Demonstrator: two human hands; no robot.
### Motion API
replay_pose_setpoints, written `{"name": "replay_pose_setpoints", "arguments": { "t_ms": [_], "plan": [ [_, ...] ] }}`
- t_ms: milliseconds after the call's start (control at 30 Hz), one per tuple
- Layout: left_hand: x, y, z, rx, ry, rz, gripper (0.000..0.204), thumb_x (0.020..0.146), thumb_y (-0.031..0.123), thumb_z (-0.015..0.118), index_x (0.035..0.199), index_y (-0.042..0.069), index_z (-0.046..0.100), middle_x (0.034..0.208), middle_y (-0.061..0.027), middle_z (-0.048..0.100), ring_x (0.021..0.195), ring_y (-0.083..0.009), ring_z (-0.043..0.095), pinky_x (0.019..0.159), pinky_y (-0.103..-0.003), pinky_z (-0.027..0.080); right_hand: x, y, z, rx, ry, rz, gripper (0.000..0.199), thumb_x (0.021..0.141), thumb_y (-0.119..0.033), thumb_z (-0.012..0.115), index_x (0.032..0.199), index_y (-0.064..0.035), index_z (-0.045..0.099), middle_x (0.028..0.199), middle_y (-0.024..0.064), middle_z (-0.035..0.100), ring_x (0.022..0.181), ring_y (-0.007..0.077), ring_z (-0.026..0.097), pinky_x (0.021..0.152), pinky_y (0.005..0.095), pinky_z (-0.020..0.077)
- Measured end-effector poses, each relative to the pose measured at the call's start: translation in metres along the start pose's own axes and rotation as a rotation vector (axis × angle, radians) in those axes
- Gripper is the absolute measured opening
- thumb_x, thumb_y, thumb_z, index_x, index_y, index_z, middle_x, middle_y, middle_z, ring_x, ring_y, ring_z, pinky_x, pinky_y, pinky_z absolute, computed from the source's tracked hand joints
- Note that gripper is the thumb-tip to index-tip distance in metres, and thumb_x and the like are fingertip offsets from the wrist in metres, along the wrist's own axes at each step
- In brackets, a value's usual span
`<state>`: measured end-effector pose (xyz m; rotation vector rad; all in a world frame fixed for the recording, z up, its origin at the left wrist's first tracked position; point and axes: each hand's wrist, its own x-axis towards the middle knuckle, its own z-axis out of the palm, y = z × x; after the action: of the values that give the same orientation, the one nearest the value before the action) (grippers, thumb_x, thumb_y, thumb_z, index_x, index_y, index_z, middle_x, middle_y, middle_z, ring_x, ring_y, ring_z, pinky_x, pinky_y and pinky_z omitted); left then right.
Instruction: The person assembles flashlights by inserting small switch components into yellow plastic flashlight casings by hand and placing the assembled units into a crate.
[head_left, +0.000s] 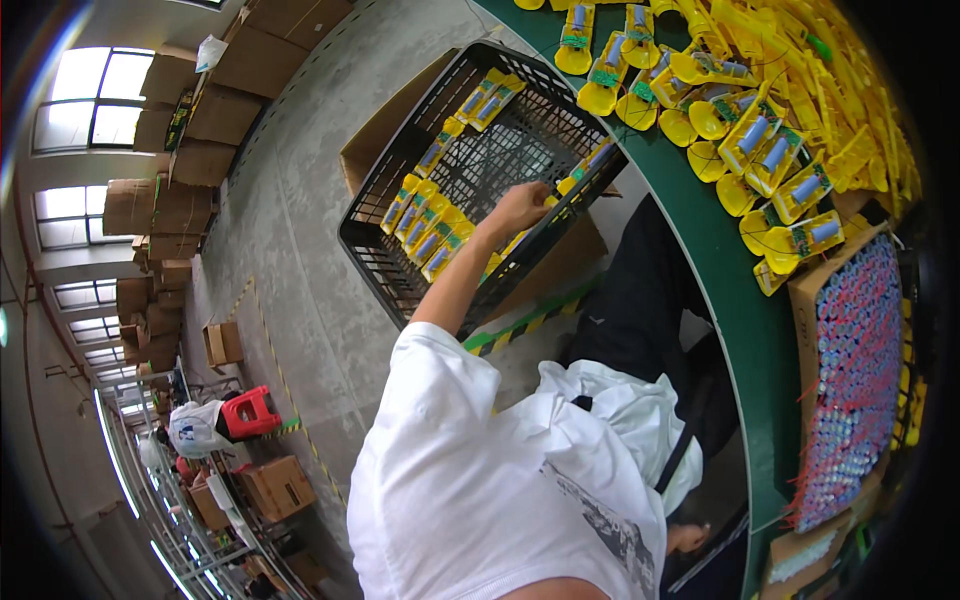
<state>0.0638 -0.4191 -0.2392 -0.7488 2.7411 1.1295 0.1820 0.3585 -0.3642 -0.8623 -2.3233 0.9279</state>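
Observation:
My left hand (520,208) reaches into a black plastic crate (375,262), close to its right wall. Its fingers are curled and pinch a yellow plastic housing (550,201), mostly covered by the hand. Inside the crate, several yellow housings with blue cylindrical cells and small green circuit boards lie in rows, such as the housing (427,246) near the left wall. Low in the view, my right hand (688,538) is beside my white shirt, near the table's edge. Its fingers look closed, and whatever they may hold is too small to make out.
A curved green table (715,270) runs along my right, with a heap of yellow housings (840,90) and several fitted ones. A cardboard box (803,310) there holds many blue cells with red wires. Cardboard lies under the crate. A red stool (250,412) and stacked cartons (185,207) stand leftward.

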Motion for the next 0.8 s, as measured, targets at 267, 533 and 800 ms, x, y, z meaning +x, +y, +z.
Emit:
{"name": "replay_pose_setpoints", "arguments": {
  "t_ms": [267,533,800],
  "plan": [
    [0.041,-0.016,0.024,-0.368,-0.152,-0.048,0.046,0.078,0.031,0.074,0.113,0.002,0.068,0.102,-0.0186,0.070,0.092,-0.0289,0.066,0.082,-0.038,0.050,-0.004,-0.056,0.000,0.189,-0.564,-0.081,0.020,0.094,-0.004,0.061,0.113,0.0014,0.066,0.105,0.0090,0.070,0.090,0.0173,0.067,0.082,0.0271,0.0521],
    [0.065,-0.050,0.018,-0.169,0.108,-0.103,0.026,0.079,0.019,0.074,0.095,0.003,0.063,0.086,-0.0107,0.068,0.080,-0.0196,0.063,0.071,-0.033,0.049,-0.025,-0.208,-0.001,0.237,-0.669,-0.046,0.018,0.094,-0.003,0.062,0.112,0.0019,0.065,0.096,0.0067,0.067,0.087,0.0134,0.062,0.079,0.0265,0.0495],
    [-0.006,-0.017,-0.048,-0.550,0.308,-0.097,0.013,0.090,0.011,0.066,0.100,0.002,0.062,0.086,-0.0019,0.066,0.077,-0.0079,0.058,0.065,-0.023,0.043,-0.061,-0.333,0.014,0.419,-0.971,-0.436,0.011,0.081,0.001,0.065,0.092,0.0012,0.065,0.077,0.0093,0.060,0.067,0.0194,0.057,0.063,0.0280,0.0464]
  ]
}}
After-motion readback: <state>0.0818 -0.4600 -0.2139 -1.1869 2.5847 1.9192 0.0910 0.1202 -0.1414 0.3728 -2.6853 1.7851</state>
